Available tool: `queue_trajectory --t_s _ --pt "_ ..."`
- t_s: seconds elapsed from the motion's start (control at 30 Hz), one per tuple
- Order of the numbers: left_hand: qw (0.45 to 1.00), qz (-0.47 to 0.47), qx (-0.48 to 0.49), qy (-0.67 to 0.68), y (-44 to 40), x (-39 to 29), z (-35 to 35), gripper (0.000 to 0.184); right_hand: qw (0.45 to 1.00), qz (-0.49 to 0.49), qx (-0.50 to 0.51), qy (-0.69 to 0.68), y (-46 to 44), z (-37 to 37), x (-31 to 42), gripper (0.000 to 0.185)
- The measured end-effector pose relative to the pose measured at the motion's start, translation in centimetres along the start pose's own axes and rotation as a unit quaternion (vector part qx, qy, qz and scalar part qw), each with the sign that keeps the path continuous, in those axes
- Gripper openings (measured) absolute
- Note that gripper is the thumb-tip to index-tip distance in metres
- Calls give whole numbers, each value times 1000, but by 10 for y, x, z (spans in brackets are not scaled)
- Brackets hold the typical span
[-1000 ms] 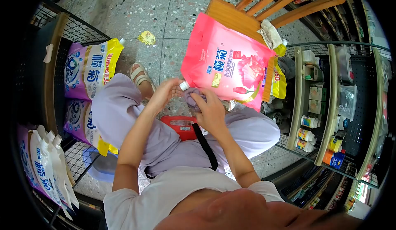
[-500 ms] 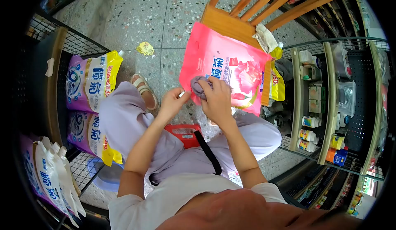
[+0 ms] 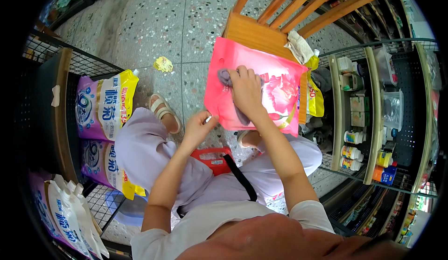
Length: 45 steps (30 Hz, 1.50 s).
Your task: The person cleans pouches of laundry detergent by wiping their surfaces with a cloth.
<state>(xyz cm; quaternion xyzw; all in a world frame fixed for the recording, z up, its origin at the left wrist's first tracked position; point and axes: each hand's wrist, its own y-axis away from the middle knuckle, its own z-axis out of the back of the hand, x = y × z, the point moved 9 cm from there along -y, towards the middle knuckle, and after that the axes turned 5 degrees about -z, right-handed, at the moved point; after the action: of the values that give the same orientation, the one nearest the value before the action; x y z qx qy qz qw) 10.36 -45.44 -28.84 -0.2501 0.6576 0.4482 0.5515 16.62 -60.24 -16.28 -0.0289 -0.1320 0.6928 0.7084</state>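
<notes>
A pink laundry detergent bag (image 3: 284, 80) with a rose print lies across the seat of a wooden chair, its near end jutting toward my knees. My right hand (image 3: 247, 89) is closed over a grey cloth (image 3: 225, 77) and presses it flat on the bag's printed face. The cloth's loose end trails below my palm. At the bag's near left corner, my left hand (image 3: 199, 128) pinches the edge. Something small and white shows at its fingertips; I cannot make out what it is.
Purple and yellow detergent bags (image 3: 100, 103) stand on the left shelf. The wooden chair (image 3: 254, 33) carries a crumpled whitish cloth (image 3: 299, 47). A red bag (image 3: 215, 159) sits between my legs. Bottles (image 3: 351, 152) fill the right rack. A yellow scrap (image 3: 163, 64) lies on the floor.
My right hand has slid the grey cloth up along the bag, and the cloth has spread out. The bag's near end and my left hand sit slightly lower in view.
</notes>
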Motion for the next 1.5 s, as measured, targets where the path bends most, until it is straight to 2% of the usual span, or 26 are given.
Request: queue_trajectory --t_s 0.23,0.53,0.63,0.83,0.93,1.03,1.13,1.23,1.3,1.37,1.4,1.43,1.5 --pt "999 17 13 -41 -1 9 -1 29 999 -16 -32 14 -38 -12 -22 31" --pt "999 -30 -22 -32 2 -2 3 34 997 -68 -28 36 -74 -30 -46 35" --pt "999 -25 -19 -8 1 -1 1 34 994 -98 -8 46 -84 -32 -49 27" --pt "999 -33 -12 -30 1 -6 1 32 993 -114 -26 36 -100 -36 -60 25" --pt "997 -25 -13 -68 0 -9 3 34 993 -112 -19 31 -108 -41 -68 29" --pt "998 -39 -37 -25 -9 14 -1 41 989 -143 -7 35 -116 -43 -85 36" --pt "998 -38 -40 -36 -5 4 0 41 975 -206 -41 -76 -119 -29 -98 42" --pt "997 -41 -54 -36 -3 -6 0 34 988 -68 -85 -106 -107 6 -58 44" --pt "998 -46 -42 -34 -4 -3 -2 34 991 14 -51 -122 -88 11 -31 46" --pt "997 -47 -33 -49 -6 -3 0 34 986 82 31 -144 -61 5 1 46" --pt "996 -47 -27 -64 -5 -6 1 35 986 85 83 -116 -46 -6 10 47" --pt "996 -45 -21 -79 -4 -6 1 35 987 108 72 -98 -31 -3 23 47" --pt "996 -53 -19 -68 -4 -4 0 36 990 93 49 -99 -22 -6 27 46"
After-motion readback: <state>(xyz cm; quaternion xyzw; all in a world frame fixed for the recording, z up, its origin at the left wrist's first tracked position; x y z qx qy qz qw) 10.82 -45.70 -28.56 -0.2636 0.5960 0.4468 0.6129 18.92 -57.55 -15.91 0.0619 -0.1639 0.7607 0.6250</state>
